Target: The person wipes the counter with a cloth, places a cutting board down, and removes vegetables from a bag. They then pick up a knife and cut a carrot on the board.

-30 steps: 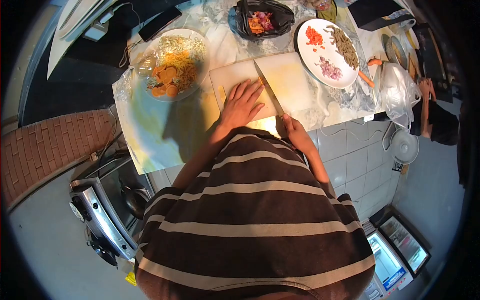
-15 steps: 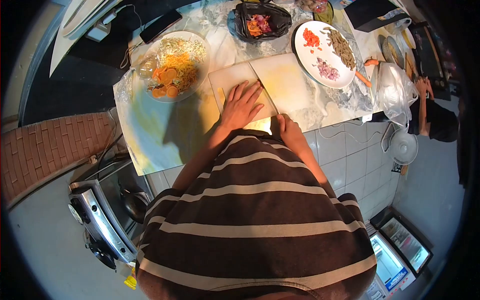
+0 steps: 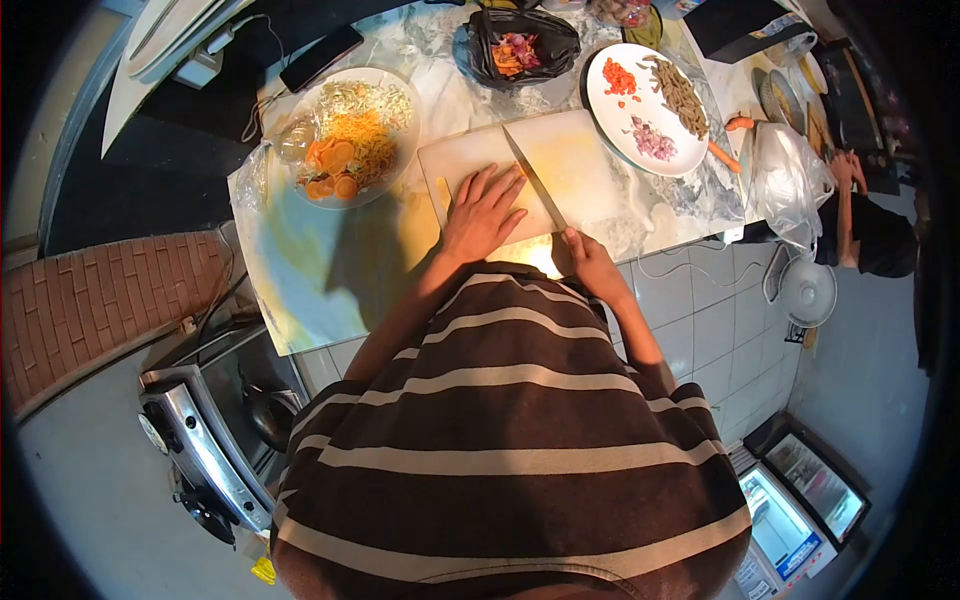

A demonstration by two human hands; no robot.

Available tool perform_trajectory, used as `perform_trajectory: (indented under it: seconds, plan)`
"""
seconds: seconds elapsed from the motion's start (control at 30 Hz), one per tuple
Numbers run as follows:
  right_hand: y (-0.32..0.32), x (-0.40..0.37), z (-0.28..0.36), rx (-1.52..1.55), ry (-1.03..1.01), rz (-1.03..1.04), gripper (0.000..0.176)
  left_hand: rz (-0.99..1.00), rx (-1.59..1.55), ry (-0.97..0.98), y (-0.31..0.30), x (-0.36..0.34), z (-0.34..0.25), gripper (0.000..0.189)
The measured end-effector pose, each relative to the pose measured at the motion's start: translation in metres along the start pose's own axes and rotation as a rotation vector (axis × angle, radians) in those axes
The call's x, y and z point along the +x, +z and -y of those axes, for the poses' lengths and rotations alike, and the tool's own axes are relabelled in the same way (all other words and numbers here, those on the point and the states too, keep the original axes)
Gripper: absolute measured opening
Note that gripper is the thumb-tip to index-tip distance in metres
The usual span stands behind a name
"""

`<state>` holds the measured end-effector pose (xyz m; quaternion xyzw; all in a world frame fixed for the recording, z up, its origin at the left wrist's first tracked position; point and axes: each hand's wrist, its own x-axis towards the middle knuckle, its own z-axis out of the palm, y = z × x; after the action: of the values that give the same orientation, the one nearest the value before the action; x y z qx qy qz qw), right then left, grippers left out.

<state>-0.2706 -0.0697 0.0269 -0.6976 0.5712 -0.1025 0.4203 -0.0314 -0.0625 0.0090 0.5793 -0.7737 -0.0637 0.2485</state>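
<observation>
Knife [image 3: 538, 187] turned since the earlier frame: blade was near edge-on, now shows its flat side. Right hand [image 3: 593, 268] shifted slightly outward with it; left hand [image 3: 482, 220] about the same.

Knife location: across the middle of the cutting board [image 3: 580, 160], tip toward far edge, handle end past near edge, blade just beside left fingertips. Right hand closed around handle. Left hand unclenched, palm down, fingers spread on board; whatever is under them can't be made out, so can't tell if it pins anything.

Handling (judged): knife likely light, stiff, not fragile, smooth blade may slip if wet. Take it by the handle, fingers clear of the edge. Board probably rigid, flat; lift by slot end or sides.

Counts: 1 knife, 1 board, 2 plates on the bench [image 3: 290, 290]. Left plate [image 3: 408, 140]: shreds plus orange slices, overlapping, at least 4, exact number unclear. Right plate [image 3: 610, 125]: 3 separate heaps, 1 red bits, 1 purplish bits, 1 greenish-brown strips; bits too small to count. 1 open black bag [image 3: 557, 65] with scraps, beyond board. 1 clear plastic bag [image 3: 790, 175] at far right. Another person's hands [image 3: 848, 170] well apart.
</observation>
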Motion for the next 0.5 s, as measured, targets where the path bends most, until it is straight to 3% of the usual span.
perform_trajectory:
  seconds: [0.07,0.13,0.17,0.23,0.5]
  plan:
    - [-0.013,-0.005,0.015,0.13,0.109,0.077,0.059,0.004,0.001,-0.003,-0.001,0.0,-0.001,0.051]
    - [-0.021,-0.006,0.023,0.269,0.341,0.244,0.062,0.007,0.003,-0.007,0.0,0.0,-0.001,0.05]
    - [-0.019,-0.007,0.02,0.268,0.341,0.246,0.062,0.005,0.003,-0.009,0.0,0.0,0.0,0.05]
    - [-0.012,-0.009,0.011,0.164,0.11,0.079,0.06,0.004,0.001,-0.013,0.0,0.0,0.0,0.05]
    - [-0.012,-0.015,0.017,0.035,0.121,0.076,0.054,0.01,0.011,-0.01,0.0,0.001,-0.001,0.05]
